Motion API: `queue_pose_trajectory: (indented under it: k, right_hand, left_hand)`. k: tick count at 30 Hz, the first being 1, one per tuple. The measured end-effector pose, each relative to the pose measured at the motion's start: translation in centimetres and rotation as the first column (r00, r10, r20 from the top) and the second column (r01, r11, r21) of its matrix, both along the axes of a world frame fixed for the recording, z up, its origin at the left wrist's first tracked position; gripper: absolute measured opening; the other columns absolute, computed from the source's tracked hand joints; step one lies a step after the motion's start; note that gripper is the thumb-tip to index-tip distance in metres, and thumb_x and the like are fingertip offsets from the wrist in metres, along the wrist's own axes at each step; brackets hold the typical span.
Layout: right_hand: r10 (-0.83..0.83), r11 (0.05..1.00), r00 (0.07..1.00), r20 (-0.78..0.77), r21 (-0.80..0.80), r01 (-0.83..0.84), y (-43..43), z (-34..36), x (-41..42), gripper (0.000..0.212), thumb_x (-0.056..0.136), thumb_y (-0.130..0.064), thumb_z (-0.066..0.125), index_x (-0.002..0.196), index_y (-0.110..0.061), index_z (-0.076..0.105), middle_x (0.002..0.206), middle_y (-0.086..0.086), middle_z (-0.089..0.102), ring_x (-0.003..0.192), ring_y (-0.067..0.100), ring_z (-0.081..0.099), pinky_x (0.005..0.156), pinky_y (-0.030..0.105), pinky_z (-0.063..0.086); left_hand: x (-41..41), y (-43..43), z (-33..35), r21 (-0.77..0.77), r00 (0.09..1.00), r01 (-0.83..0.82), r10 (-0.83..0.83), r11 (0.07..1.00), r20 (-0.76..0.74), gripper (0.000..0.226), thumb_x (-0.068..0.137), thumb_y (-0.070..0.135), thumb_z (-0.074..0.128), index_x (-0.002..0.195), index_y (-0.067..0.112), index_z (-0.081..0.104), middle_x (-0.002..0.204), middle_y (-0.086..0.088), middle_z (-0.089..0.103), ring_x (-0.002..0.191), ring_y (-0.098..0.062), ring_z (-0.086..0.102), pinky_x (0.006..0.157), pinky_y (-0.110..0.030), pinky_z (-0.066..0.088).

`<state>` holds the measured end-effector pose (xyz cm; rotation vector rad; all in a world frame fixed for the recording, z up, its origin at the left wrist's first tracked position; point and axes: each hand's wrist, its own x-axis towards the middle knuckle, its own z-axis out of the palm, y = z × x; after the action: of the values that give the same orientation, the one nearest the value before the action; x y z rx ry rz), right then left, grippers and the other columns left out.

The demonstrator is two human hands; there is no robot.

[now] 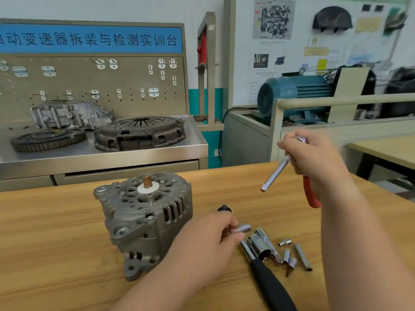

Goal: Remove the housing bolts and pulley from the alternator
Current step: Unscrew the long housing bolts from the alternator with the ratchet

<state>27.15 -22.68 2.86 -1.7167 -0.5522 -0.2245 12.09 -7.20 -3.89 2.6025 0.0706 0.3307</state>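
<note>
1. A black-handled wrench and loose sockets lie just right of the left grip. The alternator stands just left of it, shaft end up.
2. The left grip pinches a small socket. The right grip, raised, is clamped on a red-handled ratchet whose extension bar slants down-left.
3. Everything rests on a wooden table. Beyond the grips a steel table carries a clutch cover and a flywheel, and a blue motor stands behind the right grip.
4. The ratchet head is mostly hidden inside the right grip. A small dark part behind the left grip is too unclear to identify.
</note>
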Motion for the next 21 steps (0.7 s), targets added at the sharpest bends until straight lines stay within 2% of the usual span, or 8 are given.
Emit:
queue_pose_trajectory:
  k: [5,8,11,15,19,21]
  right_hand:
    - [-0.056,0.997,0.995,-0.084,0.056,0.060,-3.6,0.2,1.5,0.031,0.088,-0.012,0.056,0.059,-0.020,0.048,0.051,-0.005,0.038,0.050,0.014,0.028,0.052,0.031,0.022]
    - [-0.007,0.997,0.988,-0.152,0.074,0.019,-5.3,-0.2,2.1,0.030,0.090,-0.012,0.056,0.062,-0.017,0.045,0.049,-0.005,0.037,0.045,0.011,0.027,0.047,0.028,0.020]
    - [0.016,0.997,0.981,-0.192,0.081,0.000,-6.2,-0.4,2.5,0.031,0.090,-0.013,0.057,0.062,-0.018,0.046,0.049,-0.006,0.038,0.043,0.008,0.029,0.044,0.025,0.023]
    - [0.044,0.992,0.977,-0.209,0.123,-0.018,-6.5,-0.5,3.0,0.030,0.090,-0.012,0.057,0.062,-0.017,0.046,0.053,-0.002,0.036,0.043,0.009,0.027,0.044,0.026,0.021]
    - [0.078,0.991,0.972,-0.221,0.123,-0.051,-6.1,-0.8,3.3,0.031,0.090,-0.012,0.058,0.062,-0.017,0.046,0.052,-0.003,0.036,0.043,0.009,0.026,0.044,0.025,0.020]
    - [0.081,0.992,0.972,-0.222,0.113,-0.057,-6.0,-0.9,3.4,0.032,0.091,-0.013,0.058,0.061,-0.017,0.047,0.051,-0.003,0.036,0.044,0.009,0.027,0.044,0.025,0.021]
  left_hand:
    - [6.2,-2.2,-1.2,0.022,0.997,0.066,-0.064,0.998,-0.048,0.012,0.092,0.030,0.062,0.102,0.035,0.066,0.089,0.018,0.061,0.084,-0.004,0.056,0.067,-0.020,0.044]
    - [9.2,-3.5,-1.8,0.133,0.992,0.113,-0.104,0.985,-0.069,0.011,0.091,0.024,0.063,0.100,0.031,0.065,0.100,0.012,0.065,0.094,-0.010,0.058,0.078,-0.032,0.050]
    - [11.5,-4.4,-2.3,0.189,0.992,0.088,-0.068,0.978,-0.108,0.013,0.091,0.027,0.064,0.104,0.027,0.065,0.106,0.007,0.067,0.097,-0.015,0.059,0.081,-0.036,0.052]
    - [13.2,-5.2,-3.6,0.205,0.985,0.093,-0.060,0.974,-0.162,0.015,0.089,0.032,0.066,0.102,0.024,0.067,0.106,0.004,0.067,0.096,-0.015,0.060,0.077,-0.032,0.051]
    - [13.8,-5.3,-4.7,0.220,0.977,0.099,-0.052,0.970,-0.208,0.014,0.087,0.033,0.069,0.098,0.024,0.067,0.103,0.005,0.066,0.097,-0.016,0.059,0.079,-0.034,0.052]
    - [13.9,-5.3,-4.9,0.199,0.974,0.092,-0.046,0.976,-0.222,0.013,0.087,0.033,0.070,0.096,0.025,0.066,0.102,0.007,0.066,0.094,-0.013,0.059,0.074,-0.029,0.049]
